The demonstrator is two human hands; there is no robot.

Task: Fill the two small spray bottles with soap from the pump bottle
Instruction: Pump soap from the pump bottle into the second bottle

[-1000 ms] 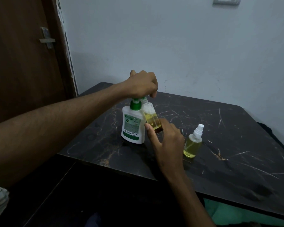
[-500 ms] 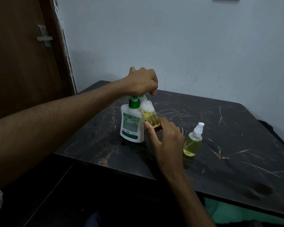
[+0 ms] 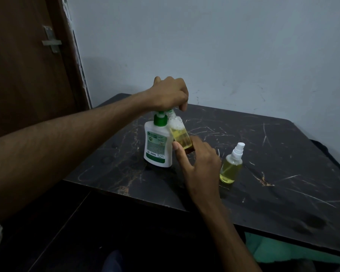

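Observation:
A white pump bottle (image 3: 156,145) with a green collar stands on the dark marble table (image 3: 273,173). My left hand (image 3: 169,94) sits curled over its pump head, which is hidden under the fingers. My right hand (image 3: 199,163) holds an uncapped small clear bottle (image 3: 180,134) tilted against the pump's nozzle; it holds yellow liquid with white foam at the top. A second small spray bottle (image 3: 231,167), capped with a white sprayer and holding yellow liquid, stands upright to the right of my right hand.
A brown door (image 3: 24,75) with a metal latch is at the left, and a pale wall (image 3: 224,52) runs behind the table. The table's near edge (image 3: 165,205) crosses in front of me; something green (image 3: 273,250) lies below it at the right.
Both hands and the bottles keep their positions; the view has shifted slightly. The foam in the held bottle looks much the same.

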